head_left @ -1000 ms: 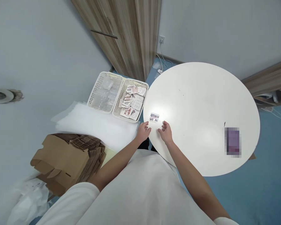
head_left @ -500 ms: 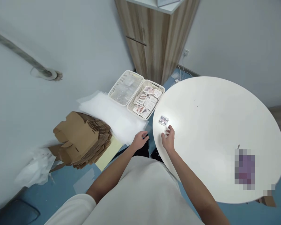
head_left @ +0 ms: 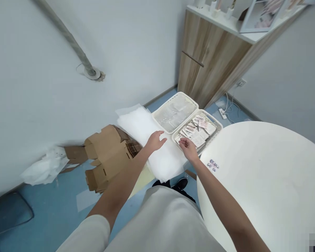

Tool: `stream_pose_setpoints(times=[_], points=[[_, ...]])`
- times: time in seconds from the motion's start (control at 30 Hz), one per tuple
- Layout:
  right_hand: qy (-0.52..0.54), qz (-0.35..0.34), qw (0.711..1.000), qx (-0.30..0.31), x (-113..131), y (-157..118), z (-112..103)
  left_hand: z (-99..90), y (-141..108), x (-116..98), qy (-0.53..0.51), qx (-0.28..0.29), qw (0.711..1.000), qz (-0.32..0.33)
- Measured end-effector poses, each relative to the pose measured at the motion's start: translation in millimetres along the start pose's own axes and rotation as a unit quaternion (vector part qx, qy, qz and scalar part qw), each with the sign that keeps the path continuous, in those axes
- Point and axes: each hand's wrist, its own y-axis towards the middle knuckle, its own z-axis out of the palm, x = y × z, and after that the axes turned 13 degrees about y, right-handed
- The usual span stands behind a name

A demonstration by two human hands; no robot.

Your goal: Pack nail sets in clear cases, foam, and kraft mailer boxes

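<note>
My left hand [head_left: 155, 140] is over the stack of white sheets [head_left: 143, 127], fingers apart and holding nothing. Over the near edge of the right basket [head_left: 217, 128], my right hand [head_left: 188, 148] has its fingers curled together; whether anything is between them is too small to tell. Printed cards [head_left: 198, 136] lie loosely piled in that basket. The left basket [head_left: 157, 113] beside it holds clear plastic packets [head_left: 175, 112]. A small set of shiny purple pieces [head_left: 213, 165] rests on the round white table [head_left: 265, 175], right of my right wrist.
Folded brown cardboard boxes [head_left: 111, 154] lie left of the sheets, with a white plastic bag [head_left: 48, 166] farther left. Behind the baskets stands a wooden cabinet [head_left: 212, 49] with a framed picture on top. A power strip [head_left: 222, 113] lies on the floor beyond the table.
The view has swung left. My right hand has moved from beside the purple pieces on the table to the card basket, and my left hand is now over the white sheets.
</note>
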Motion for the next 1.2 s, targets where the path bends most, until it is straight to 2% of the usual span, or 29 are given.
stream_pose_setpoints(times=[0.13,0.27,0.43,0.6,0.83,0.97,1.2], points=[[-0.027,0.028,0.999,0.02,9.3,39.1,34.3,-15.1,42.5,26.1,0.025,0.0,1.0,-0.012],[0.025,0.08,0.996,0.027,16.1,69.4,66.1,-23.9,75.8,43.0,0.058,-0.003,0.998,-0.015],[0.113,0.148,0.982,0.019,9.7,95.6,91.2,-25.4,104.2,54.6,0.046,0.056,0.997,-0.014],[0.174,0.194,0.965,-0.016,6.5,107.5,99.8,-20.2,118.6,56.4,0.074,0.078,0.994,-0.013],[0.193,0.234,0.952,-0.036,6.6,116.2,102.4,-23.6,128.1,46.6,0.088,0.098,0.99,-0.039],[0.209,0.219,0.952,-0.054,5.7,112.7,104.6,-22.9,127.3,45.9,0.076,0.087,0.993,-0.033],[0.19,0.146,0.967,-0.082,-0.7,104.9,105.7,-13.3,129.8,47.0,0.057,0.052,0.997,-0.031]])
